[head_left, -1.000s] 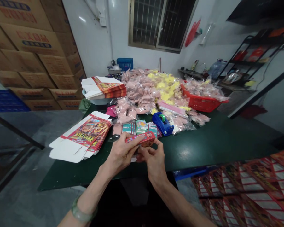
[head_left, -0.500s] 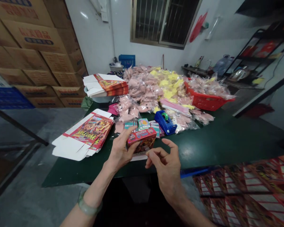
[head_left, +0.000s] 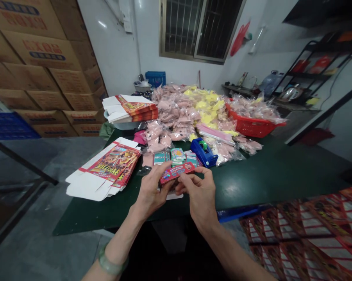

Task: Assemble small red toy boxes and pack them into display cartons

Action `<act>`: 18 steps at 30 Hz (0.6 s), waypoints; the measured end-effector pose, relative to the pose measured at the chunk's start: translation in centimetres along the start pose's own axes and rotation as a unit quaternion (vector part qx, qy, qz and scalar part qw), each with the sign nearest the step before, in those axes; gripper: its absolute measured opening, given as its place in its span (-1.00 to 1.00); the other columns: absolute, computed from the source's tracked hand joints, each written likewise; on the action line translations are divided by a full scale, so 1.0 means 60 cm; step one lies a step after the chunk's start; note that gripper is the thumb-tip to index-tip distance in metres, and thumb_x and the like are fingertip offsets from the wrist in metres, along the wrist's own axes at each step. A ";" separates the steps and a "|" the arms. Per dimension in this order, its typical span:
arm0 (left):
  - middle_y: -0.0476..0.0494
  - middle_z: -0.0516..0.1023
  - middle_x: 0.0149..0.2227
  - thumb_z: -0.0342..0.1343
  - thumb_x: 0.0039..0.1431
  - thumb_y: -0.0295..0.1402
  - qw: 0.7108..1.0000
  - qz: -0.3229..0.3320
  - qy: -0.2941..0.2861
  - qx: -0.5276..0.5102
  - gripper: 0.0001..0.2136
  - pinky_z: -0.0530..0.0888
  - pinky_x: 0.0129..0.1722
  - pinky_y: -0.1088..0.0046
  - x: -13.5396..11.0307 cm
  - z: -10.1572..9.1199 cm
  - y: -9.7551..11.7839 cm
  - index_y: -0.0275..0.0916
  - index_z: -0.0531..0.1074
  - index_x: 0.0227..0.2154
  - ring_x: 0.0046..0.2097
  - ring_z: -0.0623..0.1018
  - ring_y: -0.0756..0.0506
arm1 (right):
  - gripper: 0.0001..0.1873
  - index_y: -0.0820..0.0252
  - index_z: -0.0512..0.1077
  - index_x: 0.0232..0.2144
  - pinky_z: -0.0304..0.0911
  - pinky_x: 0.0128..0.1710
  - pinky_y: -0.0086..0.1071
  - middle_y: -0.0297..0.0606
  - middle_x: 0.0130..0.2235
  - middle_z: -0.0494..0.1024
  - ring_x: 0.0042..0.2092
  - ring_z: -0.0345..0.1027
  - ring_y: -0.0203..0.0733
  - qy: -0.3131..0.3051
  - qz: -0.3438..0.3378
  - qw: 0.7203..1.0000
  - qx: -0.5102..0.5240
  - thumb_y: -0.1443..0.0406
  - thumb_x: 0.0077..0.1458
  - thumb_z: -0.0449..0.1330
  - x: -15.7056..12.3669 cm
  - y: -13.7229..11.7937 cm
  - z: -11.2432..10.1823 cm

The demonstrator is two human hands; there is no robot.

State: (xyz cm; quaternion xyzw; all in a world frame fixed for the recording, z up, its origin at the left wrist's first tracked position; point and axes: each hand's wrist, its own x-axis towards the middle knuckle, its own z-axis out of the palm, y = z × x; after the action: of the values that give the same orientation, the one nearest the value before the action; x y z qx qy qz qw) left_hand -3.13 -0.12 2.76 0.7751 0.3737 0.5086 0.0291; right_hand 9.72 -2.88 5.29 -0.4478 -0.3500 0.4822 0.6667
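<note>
Red Chinese characters and a blue oval mark the cardboard cartons [head_left: 42, 48]; print on the red box [head_left: 177, 173] and flat box blanks [head_left: 113, 164] is too blurred to read.

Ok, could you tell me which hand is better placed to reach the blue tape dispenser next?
Probably the right hand: both hands hold the small red box, but the tape dispenser sits almost straight beyond the right, while the left hand is farther off.
</note>
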 end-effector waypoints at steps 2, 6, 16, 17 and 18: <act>-0.13 0.45 -0.19 0.07 0.15 -0.47 1.000 0.013 -0.017 -0.006 -0.61 0.47 -0.23 0.45 -0.001 -0.002 0.001 -0.14 0.24 0.05 -0.20 0.50 -0.05 | -0.53 0.11 0.06 -0.27 0.30 -0.67 -0.49 -0.56 -0.65 0.45 -0.66 0.35 -0.30 0.004 0.007 1.000 -0.006 0.29 -0.12 0.29 0.002 -0.001 0.001; -0.01 0.28 -0.36 0.02 0.18 -0.49 0.998 0.047 -0.042 0.011 -0.62 0.39 -0.42 0.57 -0.009 -0.004 -0.004 -0.05 0.28 0.05 -0.36 0.41 0.04 | -0.50 0.11 0.05 -0.29 0.29 -0.68 -0.49 -0.56 -0.65 0.44 -0.68 0.34 -0.31 0.001 0.024 1.000 -0.012 0.27 -0.16 0.31 0.003 -0.007 0.001; -0.06 0.26 -0.32 -0.02 0.19 -0.50 0.995 0.050 -0.089 -0.005 -0.62 0.40 -0.38 0.54 0.002 -0.009 -0.008 -0.11 0.29 0.07 -0.32 0.39 0.02 | -0.53 0.11 0.04 -0.26 0.23 -0.71 -0.54 -0.55 -0.64 0.46 -0.70 0.31 -0.33 -0.025 0.001 0.998 -0.065 0.28 -0.12 0.27 0.013 0.004 -0.010; -0.06 0.27 -0.32 -0.03 0.19 -0.50 0.995 0.044 -0.088 -0.020 -0.63 0.41 -0.37 0.54 0.005 -0.011 -0.005 -0.12 0.31 0.06 -0.32 0.39 0.02 | -0.53 0.11 0.04 -0.25 0.25 -0.69 -0.53 -0.54 -0.62 0.47 -0.69 0.32 -0.33 -0.029 -0.008 0.997 -0.064 0.27 -0.11 0.26 0.013 0.006 -0.012; -0.06 0.27 -0.33 -0.03 0.19 -0.50 0.995 0.036 -0.089 -0.035 -0.64 0.41 -0.36 0.54 0.009 -0.013 -0.002 -0.12 0.32 0.05 -0.32 0.39 0.02 | -0.54 0.10 0.04 -0.25 0.28 -0.67 -0.52 -0.54 -0.61 0.47 -0.68 0.33 -0.34 -0.033 -0.015 0.997 -0.063 0.26 -0.09 0.26 0.013 0.006 -0.013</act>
State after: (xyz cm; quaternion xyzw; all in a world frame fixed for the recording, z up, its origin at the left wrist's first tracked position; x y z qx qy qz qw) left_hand -3.74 0.01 3.49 0.8286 0.3234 0.4514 0.0711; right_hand 10.51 -2.30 4.70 -0.4676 -0.4077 0.4637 0.6326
